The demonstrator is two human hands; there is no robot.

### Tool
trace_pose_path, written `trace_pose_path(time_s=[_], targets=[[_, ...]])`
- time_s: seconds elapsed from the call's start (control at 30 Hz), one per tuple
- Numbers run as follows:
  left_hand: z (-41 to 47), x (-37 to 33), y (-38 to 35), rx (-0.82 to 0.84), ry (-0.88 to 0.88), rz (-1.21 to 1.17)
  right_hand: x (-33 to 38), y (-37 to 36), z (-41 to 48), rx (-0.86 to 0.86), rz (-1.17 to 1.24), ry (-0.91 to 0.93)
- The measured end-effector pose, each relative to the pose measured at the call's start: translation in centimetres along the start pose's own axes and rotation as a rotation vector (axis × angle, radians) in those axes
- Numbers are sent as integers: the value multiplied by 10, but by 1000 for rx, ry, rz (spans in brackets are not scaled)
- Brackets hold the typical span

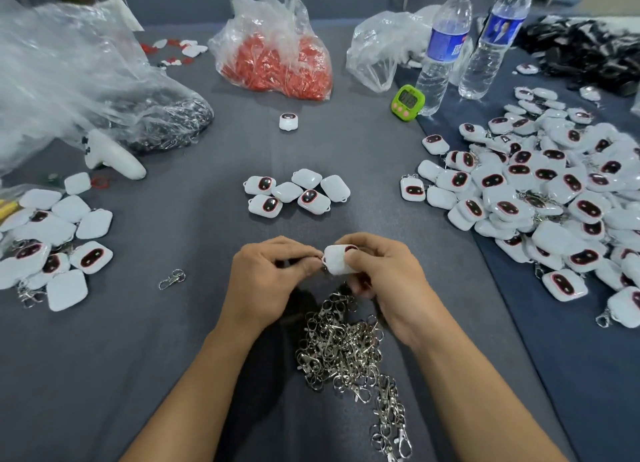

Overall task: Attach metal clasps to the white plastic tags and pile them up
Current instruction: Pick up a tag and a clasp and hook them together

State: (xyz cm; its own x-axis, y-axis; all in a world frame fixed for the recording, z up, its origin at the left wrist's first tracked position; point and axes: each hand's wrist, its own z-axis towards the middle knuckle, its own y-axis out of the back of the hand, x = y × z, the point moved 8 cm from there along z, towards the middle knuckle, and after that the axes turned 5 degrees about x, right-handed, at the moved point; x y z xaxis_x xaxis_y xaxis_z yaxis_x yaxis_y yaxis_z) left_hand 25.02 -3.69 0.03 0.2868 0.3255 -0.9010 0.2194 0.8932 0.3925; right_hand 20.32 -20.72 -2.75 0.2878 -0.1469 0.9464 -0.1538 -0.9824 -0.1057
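Just above the clasp heap (346, 354): tag (337, 260) pinched in right hand (384, 281), left hand (270, 281) fingers curled tight at its edge, contents hidden. Keep tag steady; thread clasp fully through before releasing.

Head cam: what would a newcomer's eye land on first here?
The two hands at centre: the right hand grips a white tag while the left hand pinches at its corner, just above a tangled heap of metal clasps. Next come the big pile of white tags sprawling along the right side, and the clear bag of red pieces at the back centre.
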Motion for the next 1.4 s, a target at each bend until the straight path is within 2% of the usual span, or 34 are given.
trace_pose_path(time_s=[0.1,0.2,0.4,0.47,0.6,0.73,0.87,1.03,1.2,1.27,1.33,1.4], targets=[[15,6,-1,32,73,-45,6,-2,12,7,62,0],[25,4,-7,48,56,64,14,3,24,-18,20,58],[25,-25,-11,-141,-302,523,15,8,40,-69,-22,196],[26,-23,-9,-165,-292,449,14,8,43,-26,40,209],[34,-6,-7,-123,-79,105,14,7,47,49,159,186],[36,-1,-14,-62,-15,23,16,5,46,67,173,200],[37,-4,-16,-30,-23,-4,18,5,44,70,208,219],[35,-11,-13,-26,-137,101,19,7,41,67,164,264],[25,-27,-18,-108,-349,549,17,7,41,19,53,281],[23,-31,-20,-136,-387,585,17,8,41,12,78,265],[25,-27,-16,-136,-314,393,17,8,41,24,136,237],[31,-15,-12,-125,-151,131,17,7,40,52,214,200]])
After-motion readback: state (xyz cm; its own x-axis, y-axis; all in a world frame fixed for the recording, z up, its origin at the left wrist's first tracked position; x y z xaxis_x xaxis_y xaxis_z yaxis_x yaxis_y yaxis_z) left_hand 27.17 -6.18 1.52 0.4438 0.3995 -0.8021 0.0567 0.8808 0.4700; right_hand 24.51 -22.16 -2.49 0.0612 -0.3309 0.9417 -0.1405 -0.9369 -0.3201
